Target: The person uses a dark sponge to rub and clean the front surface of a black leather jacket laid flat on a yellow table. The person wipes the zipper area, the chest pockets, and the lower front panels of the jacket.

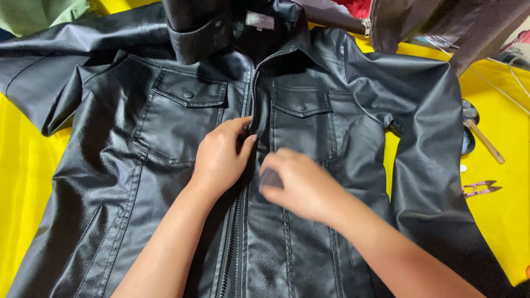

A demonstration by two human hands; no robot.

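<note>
Both forearms reached up over the jacket [165, 165], spread flat across the yellow bench [22, 182]. Left hand [221, 160] pinched the zipper [251, 105] edge; right hand [295, 185], blurred, pressed the front panel, its grip unclear. Bare bench showed right, near scissors [481, 189].

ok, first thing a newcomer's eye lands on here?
A glossy black jacket spread flat, filling most of the view over a bright yellow table. At its centre, the left hand and the right hand meet at the zipper. Small thread snips lie at the right edge.
</note>
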